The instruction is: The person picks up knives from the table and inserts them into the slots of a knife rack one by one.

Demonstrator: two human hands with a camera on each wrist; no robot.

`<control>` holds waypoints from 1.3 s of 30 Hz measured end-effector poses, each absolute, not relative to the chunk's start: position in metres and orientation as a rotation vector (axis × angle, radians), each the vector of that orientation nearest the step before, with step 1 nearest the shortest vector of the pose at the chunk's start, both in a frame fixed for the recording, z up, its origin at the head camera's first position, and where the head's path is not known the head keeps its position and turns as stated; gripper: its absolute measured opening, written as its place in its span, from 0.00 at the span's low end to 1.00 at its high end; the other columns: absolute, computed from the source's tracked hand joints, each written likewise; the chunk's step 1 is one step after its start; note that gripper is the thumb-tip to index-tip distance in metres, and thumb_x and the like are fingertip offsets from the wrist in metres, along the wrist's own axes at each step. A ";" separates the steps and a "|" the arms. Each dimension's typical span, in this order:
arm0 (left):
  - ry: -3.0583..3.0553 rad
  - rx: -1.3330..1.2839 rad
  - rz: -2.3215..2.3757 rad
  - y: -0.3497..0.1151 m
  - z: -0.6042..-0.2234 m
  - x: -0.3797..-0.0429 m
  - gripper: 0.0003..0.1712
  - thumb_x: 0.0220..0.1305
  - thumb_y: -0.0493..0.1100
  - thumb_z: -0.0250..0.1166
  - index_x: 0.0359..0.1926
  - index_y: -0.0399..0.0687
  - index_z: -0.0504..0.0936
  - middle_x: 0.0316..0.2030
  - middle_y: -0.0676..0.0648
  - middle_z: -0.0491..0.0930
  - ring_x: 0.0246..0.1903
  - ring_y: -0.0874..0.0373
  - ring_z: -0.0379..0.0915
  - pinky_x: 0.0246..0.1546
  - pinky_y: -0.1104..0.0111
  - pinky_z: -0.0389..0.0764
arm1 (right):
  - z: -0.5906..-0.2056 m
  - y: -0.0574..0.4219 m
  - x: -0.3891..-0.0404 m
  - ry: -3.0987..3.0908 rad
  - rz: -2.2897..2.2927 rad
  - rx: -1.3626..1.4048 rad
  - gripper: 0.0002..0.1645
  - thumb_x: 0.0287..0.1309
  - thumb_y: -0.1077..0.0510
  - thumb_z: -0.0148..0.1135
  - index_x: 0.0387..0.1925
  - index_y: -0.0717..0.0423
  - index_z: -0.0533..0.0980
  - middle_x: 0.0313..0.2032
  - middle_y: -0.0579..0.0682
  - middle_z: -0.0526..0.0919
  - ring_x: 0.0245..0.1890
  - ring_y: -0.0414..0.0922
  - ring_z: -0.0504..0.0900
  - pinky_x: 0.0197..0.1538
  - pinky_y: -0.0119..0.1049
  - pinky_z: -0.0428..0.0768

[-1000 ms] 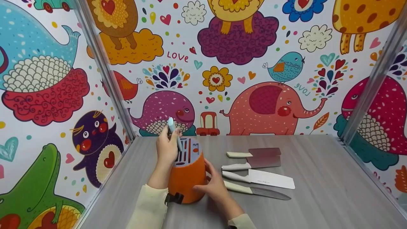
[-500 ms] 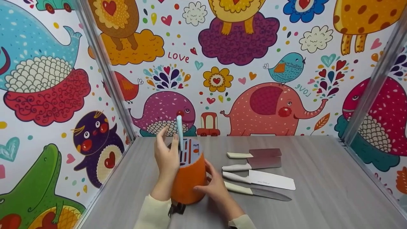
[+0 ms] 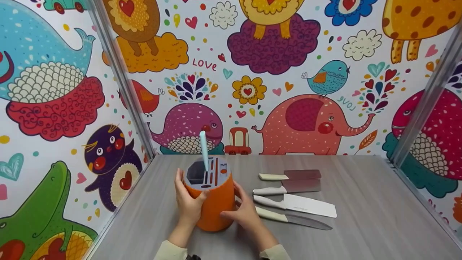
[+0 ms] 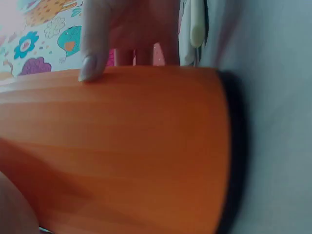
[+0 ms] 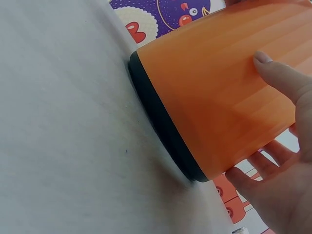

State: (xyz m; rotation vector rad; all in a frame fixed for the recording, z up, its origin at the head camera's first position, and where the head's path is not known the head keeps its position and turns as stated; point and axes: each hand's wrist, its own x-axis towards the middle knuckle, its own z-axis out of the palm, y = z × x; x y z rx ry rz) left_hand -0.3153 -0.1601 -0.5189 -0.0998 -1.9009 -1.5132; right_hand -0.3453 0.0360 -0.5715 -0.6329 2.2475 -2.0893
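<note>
An orange knife block [image 3: 216, 207] with a grey slotted top [image 3: 216, 168] stands upright on the table. In one of its slots stands a knife with a pale blue handle [image 3: 204, 148]; its blade is hidden inside. My left hand [image 3: 189, 202] holds the block's left side near the top rim, thumb across the front. Lower on the right side, my right hand [image 3: 247, 211] grips the block with thumb in front and fingers behind. The right wrist view shows the block's dark base [image 5: 163, 122] on the table.
Right of the block lie a small cleaver [image 3: 303, 174], a second cleaver [image 3: 301, 185], a white-bladed cleaver [image 3: 308, 205] and a long pointed knife [image 3: 306, 221], handles toward the block. Printed walls [image 3: 281, 79] bound the table [image 3: 361, 216] at the back and sides.
My left hand has let go of the blue-handled knife, now upright in its slot, and has come down to the block's left side. My right hand keeps its grip on the block.
</note>
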 end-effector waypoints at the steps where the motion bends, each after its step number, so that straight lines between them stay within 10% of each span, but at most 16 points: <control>1: -1.905 -0.098 -1.562 -0.162 -0.523 -0.316 0.66 0.56 0.53 0.79 0.85 0.46 0.46 0.82 0.38 0.53 0.76 0.40 0.59 0.80 0.51 0.65 | -0.572 0.036 -0.345 2.250 -2.091 -0.626 0.65 0.48 0.51 0.87 0.83 0.45 0.59 0.78 0.53 0.69 0.78 0.58 0.67 0.78 0.65 0.67; 7: -1.943 -0.145 -1.586 -0.168 -0.543 -0.317 0.71 0.53 0.62 0.83 0.85 0.49 0.48 0.79 0.39 0.62 0.70 0.43 0.68 0.67 0.85 0.65 | -0.576 0.038 -0.342 2.246 -2.082 -0.571 0.66 0.48 0.47 0.87 0.83 0.41 0.58 0.79 0.51 0.68 0.78 0.56 0.68 0.78 0.63 0.68; 39: -2.009 -0.130 -1.607 -0.175 -0.545 -0.324 0.68 0.47 0.44 0.87 0.83 0.51 0.54 0.73 0.45 0.71 0.66 0.53 0.72 0.66 0.81 0.72 | -0.558 0.059 -0.345 2.317 -2.051 -0.606 0.51 0.54 0.50 0.84 0.76 0.50 0.70 0.73 0.56 0.76 0.73 0.59 0.74 0.73 0.57 0.77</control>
